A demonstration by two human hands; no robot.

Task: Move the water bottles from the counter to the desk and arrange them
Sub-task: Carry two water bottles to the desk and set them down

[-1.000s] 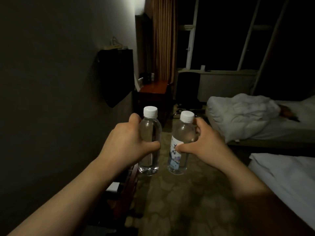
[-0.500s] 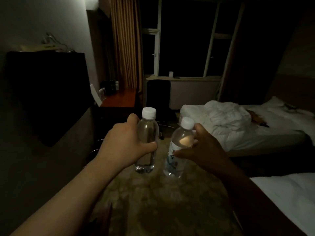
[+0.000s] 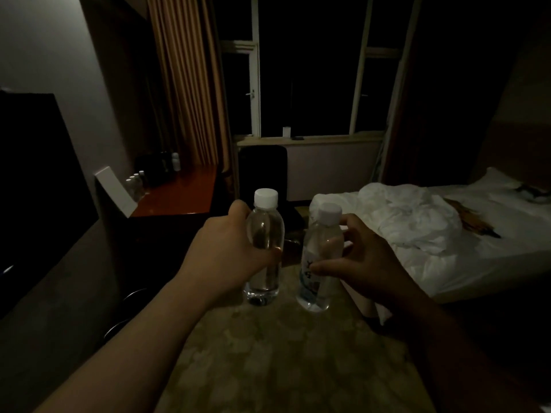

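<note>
Standing ahead in a dim room were a reddish wooden desk (image 3: 179, 192) with small bottles (image 3: 135, 181) at its near end, a dark chair (image 3: 264, 171) by the window and a rumpled white bed (image 3: 417, 228) at right. A person's left hand (image 3: 226, 254) gripped a clear, unlabelled water bottle (image 3: 265, 245) upright; the right hand (image 3: 360, 263) pinched a labelled bottle (image 3: 317, 263) — print too blurred to read. Both bottles, white-capped, were carried in the air above patterned carpet (image 3: 283, 353), close together but apart.
</note>
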